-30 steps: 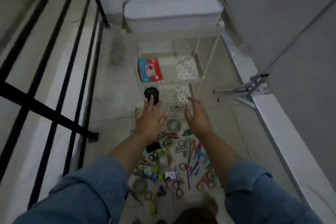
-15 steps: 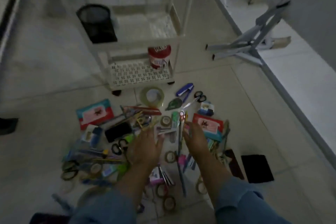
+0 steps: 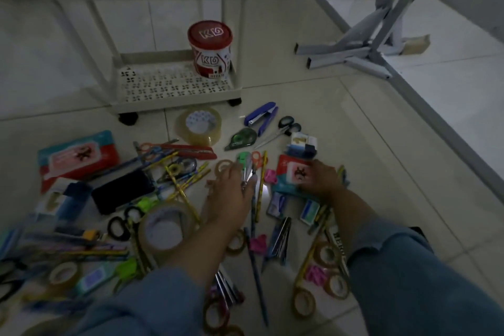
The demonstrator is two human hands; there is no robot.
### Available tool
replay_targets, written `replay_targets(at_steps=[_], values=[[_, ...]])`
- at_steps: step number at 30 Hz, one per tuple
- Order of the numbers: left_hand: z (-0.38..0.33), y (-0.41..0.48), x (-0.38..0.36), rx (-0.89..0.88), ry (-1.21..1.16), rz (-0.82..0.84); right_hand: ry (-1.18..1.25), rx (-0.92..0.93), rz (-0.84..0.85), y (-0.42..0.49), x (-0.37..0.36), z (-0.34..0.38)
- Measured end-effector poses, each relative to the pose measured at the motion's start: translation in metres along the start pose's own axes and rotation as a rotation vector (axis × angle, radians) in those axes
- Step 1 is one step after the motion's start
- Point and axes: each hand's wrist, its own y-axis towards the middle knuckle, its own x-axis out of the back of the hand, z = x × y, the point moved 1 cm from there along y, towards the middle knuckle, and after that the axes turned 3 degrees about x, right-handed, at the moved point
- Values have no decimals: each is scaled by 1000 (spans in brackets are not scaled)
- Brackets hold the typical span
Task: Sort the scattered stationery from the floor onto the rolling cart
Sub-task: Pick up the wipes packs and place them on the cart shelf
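Left hand (image 3: 231, 188): curled round the green-handled scissors (image 3: 245, 165), looks like a pinch
Right hand (image 3: 321, 180): fingers down on the red card pack (image 3: 293, 170), gripping or just touching, can't tell
Scissors axis: runs away from the person, handle end toward the cart (image 3: 174, 98)
Nearer hand: cart's ahead and a bit left, so the left one
Containers: red tub (image 3: 210, 49) in the bottom shelf's right corner, lid on, contents hidden
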Motion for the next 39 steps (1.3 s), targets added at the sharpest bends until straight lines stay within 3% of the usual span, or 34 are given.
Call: replay_targets(at_steps=[2,5,7,11,16,20,27,30,33,39], values=[[0,-4,-7,-27,-18,36,-38,3,25,6,4,-4],[6,-3,-9,-69,30,46,-357,-9,40,7,11,-2],[8,-2,-3,-39,60,33,-397,-25,58,-2,14,10],[22,1,11,120,-80,-62,-138,58,116,-11,18,38],[57,3,42,251,-72,-157,-76,172,-45,-11,41,102],[89,15,83,356,-158,-264,235,249,-47,-19,31,161],[160,41,173,434,-133,-449,887,64,165,-25,-36,207],[200,64,200,508,-116,-360,985,15,204,-23,-45,217],[232,91,209,614,126,-64,1068,-3,223,-20,-49,221],[236,112,207,578,329,179,1064,32,212,-11,-62,213]])
